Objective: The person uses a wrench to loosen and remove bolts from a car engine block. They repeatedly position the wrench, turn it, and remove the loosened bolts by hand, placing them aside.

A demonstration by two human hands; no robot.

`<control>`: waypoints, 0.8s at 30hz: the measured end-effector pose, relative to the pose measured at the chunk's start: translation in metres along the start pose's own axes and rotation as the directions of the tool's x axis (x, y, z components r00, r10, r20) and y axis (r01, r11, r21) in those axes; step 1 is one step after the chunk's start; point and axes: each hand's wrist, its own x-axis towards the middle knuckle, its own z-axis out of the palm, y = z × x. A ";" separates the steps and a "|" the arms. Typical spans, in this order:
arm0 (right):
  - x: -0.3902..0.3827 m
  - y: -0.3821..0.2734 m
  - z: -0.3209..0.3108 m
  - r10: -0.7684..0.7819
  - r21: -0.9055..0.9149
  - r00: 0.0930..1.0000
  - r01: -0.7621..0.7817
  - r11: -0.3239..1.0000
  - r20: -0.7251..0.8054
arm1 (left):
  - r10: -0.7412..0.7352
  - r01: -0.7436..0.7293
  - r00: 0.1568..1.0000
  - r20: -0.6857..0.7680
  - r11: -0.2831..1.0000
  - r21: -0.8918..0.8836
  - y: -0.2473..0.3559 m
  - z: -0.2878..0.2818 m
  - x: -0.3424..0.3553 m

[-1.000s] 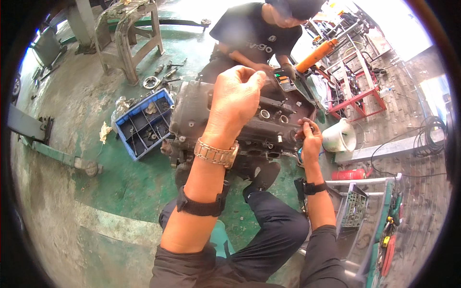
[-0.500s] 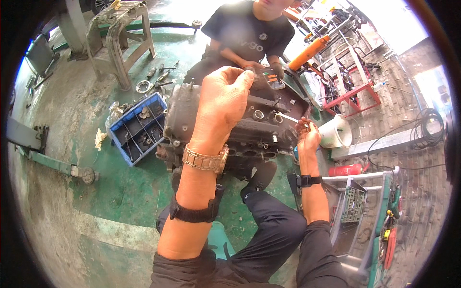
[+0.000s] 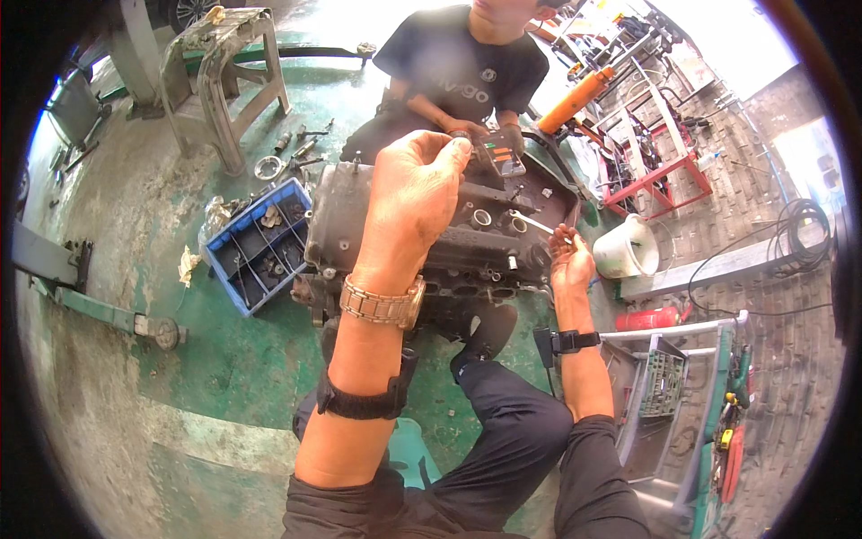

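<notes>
A dark, dirty engine (image 3: 346, 202) lies in front of me, its cover facing up with round openings in it. My left hand (image 3: 413, 193) is raised over the middle of the engine, thumb and fingertips pinched together. What they hold, if anything, I cannot make out. My right hand (image 3: 572, 260) is at the engine's right end, its fingers curled around one end of a slim silver wrench (image 3: 536, 224). The wrench's other end reaches over the cover, close to a round opening.
Opposite me sits a person (image 3: 462, 76) holding a dark flat case (image 3: 505, 160). A blue divided parts bin (image 3: 256, 247) lies left of the engine. On the right are a white bucket (image 3: 626, 247), a red fire extinguisher (image 3: 648, 319) and a tool cart (image 3: 709, 395).
My right hand and the wrench have shifted slightly left. My left hand keeps its pinch over the engine, nearly still. The person opposite has tilted the flat case a little.
</notes>
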 end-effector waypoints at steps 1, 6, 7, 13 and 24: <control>0.002 0.002 -0.002 0.003 0.020 1.000 -0.003 1.000 0.003 | -0.007 0.007 1.000 0.001 1.000 0.003 0.000 0.000 0.000; 0.011 0.013 -0.015 -0.013 0.107 0.999 0.008 0.994 0.042 | -0.014 0.014 1.000 0.012 1.000 -0.011 0.001 0.001 -0.001; 0.012 0.016 -0.018 -0.008 0.131 0.999 0.003 0.991 0.033 | -0.019 0.019 1.000 0.017 1.000 -0.011 0.001 0.001 -0.001; 0.016 0.026 -0.032 0.083 0.237 0.997 -0.082 0.968 0.008 | 0.013 -0.013 1.000 -0.003 0.999 -0.030 0.000 0.003 -0.002; -0.010 0.017 -0.028 0.232 -0.104 0.969 -0.240 0.965 -0.079 | -0.025 0.021 0.999 0.047 0.996 0.083 0.003 -0.001 -0.004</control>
